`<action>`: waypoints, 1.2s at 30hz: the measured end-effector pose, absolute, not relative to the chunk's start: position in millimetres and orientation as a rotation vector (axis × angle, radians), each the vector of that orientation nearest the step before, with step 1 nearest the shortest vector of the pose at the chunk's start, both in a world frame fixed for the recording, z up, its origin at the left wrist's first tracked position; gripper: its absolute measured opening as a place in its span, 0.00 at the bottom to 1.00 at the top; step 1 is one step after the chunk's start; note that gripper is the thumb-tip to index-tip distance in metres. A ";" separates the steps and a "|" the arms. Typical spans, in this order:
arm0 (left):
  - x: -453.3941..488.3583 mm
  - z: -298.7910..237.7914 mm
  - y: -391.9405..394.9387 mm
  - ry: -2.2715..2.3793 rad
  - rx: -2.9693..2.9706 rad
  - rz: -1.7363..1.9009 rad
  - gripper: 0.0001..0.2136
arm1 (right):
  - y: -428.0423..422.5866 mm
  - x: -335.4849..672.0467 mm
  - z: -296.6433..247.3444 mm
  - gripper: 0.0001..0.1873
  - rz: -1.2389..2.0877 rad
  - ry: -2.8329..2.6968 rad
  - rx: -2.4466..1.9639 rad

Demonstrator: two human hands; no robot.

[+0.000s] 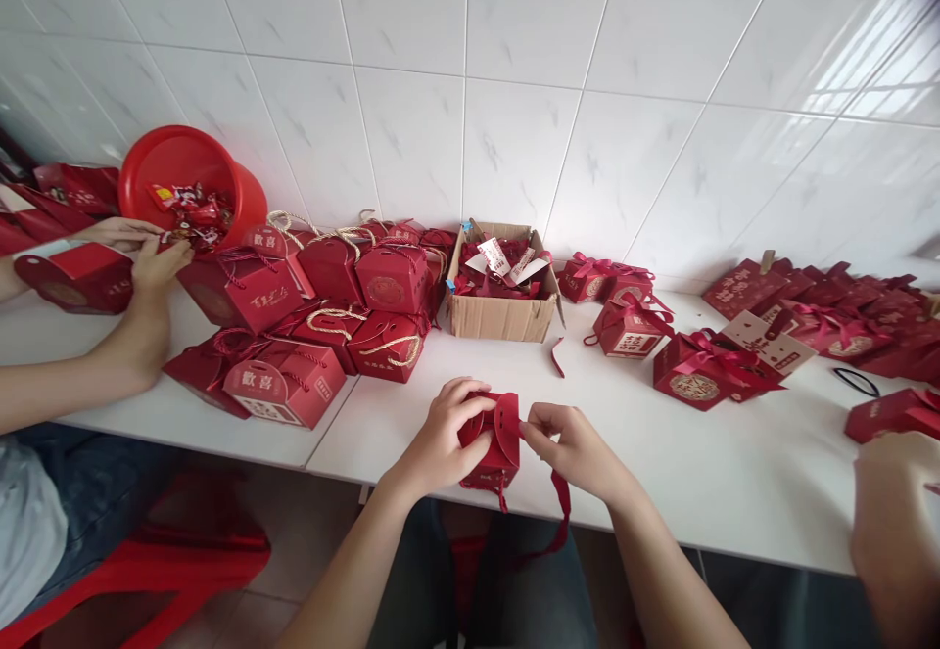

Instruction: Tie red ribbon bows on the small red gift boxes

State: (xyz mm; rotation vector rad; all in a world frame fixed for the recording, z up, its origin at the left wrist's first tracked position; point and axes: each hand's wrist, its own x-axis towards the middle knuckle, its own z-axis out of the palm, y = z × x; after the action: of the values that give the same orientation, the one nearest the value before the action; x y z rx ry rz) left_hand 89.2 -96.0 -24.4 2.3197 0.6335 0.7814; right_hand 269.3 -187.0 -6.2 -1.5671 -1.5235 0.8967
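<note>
A small red gift box (502,453) stands at the table's front edge, its rounded top flaps folded over each other with small slots in them. My left hand (456,439) is closed around the box's left side, fingers over the far top and thumb across the near top. Beside the right flap, my right hand (569,445) is pinched on a dark red ribbon (562,507). The ribbon's loose length hangs below the hand, past the table edge toward my lap. A short red end dangles at the box's front. The ribbon's tip between my right fingers is hidden.
Ahead is a cardboard box (503,318) of ribbons and tags. Stacked red boxes (286,385) stand left, ribboned boxes (690,375) right. A ribbon scrap (558,357) lies between. A co-worker's hands (158,255) work by a red bucket (250,201); another person's hand (900,458) is far right.
</note>
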 end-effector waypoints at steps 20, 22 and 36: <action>102.4 -25.6 -97.0 0.754 1.992 0.916 0.08 | -182.7 259.4 -16.5 0.16 0.720 -1.557 -1.574; 102.2 -21.7 -96.2 0.759 1.973 0.913 0.09 | -181.3 259.8 -19.2 0.14 0.634 -1.515 -1.586; 69.9 12.4 -109.9 0.817 2.176 0.901 0.13 | -190.4 270.5 46.6 0.08 0.529 -1.103 -0.887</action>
State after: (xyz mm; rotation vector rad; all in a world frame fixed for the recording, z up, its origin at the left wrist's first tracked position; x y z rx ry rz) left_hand 69.9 -109.9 12.4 2.1764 0.8165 0.9006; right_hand 270.5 -190.4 46.6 -0.8869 -1.1029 0.5293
